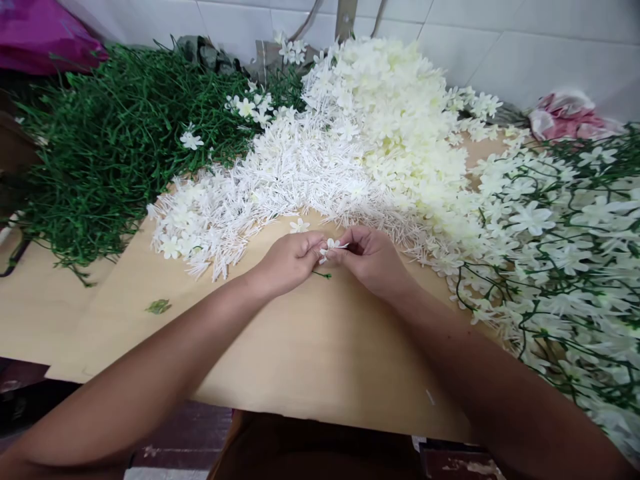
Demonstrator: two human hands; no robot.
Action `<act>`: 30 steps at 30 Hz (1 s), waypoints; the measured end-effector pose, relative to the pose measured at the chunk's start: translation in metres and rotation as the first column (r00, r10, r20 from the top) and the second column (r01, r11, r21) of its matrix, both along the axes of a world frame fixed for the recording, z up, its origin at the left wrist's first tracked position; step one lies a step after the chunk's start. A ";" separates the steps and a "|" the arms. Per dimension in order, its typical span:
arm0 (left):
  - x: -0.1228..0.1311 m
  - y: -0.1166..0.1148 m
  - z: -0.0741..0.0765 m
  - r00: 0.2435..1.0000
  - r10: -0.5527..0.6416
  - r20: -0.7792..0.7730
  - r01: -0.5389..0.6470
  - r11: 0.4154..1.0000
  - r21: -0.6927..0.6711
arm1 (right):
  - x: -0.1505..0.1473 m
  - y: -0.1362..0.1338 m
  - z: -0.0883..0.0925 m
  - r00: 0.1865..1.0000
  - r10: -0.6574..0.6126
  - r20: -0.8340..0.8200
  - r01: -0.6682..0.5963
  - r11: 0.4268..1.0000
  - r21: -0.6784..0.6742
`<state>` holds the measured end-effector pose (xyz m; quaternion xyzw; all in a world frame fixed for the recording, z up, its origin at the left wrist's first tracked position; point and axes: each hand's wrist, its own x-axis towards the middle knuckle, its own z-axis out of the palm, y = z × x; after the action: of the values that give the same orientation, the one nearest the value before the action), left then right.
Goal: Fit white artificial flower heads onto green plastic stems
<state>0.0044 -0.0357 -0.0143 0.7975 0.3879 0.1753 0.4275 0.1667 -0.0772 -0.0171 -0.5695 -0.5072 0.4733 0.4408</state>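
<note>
My left hand point(290, 261) and my right hand point(367, 257) meet over the middle of a tan board point(300, 347). Both are closed in a pinch on one small white artificial flower point(331, 247). A thin green stem point(323, 273) pokes out below my left fingers. Just beyond my hands lies a heap of white plastic stamen pieces point(295, 173), with a single loose flower point(299, 226) at its near edge.
A pile of green plastic stems point(115, 140) fills the far left. Cream flower heads point(400, 127) are heaped at the back centre. Assembled flower sprays point(565, 247) cover the right side. A loose green leaf point(159, 306) lies on the board. A white tiled wall point(500, 47) stands behind.
</note>
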 end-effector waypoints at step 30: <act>-0.019 0.001 0.019 0.914 -0.396 -0.090 0.392 0.918 -0.062 | -0.032 0.041 0.030 0.338 0.061 0.939 -0.369 0.927 0.073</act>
<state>-0.0145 -0.0342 0.0045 0.8579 0.2438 0.0368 0.4509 0.1343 -0.0361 0.0125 -0.5959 -0.7967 0.0519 0.0869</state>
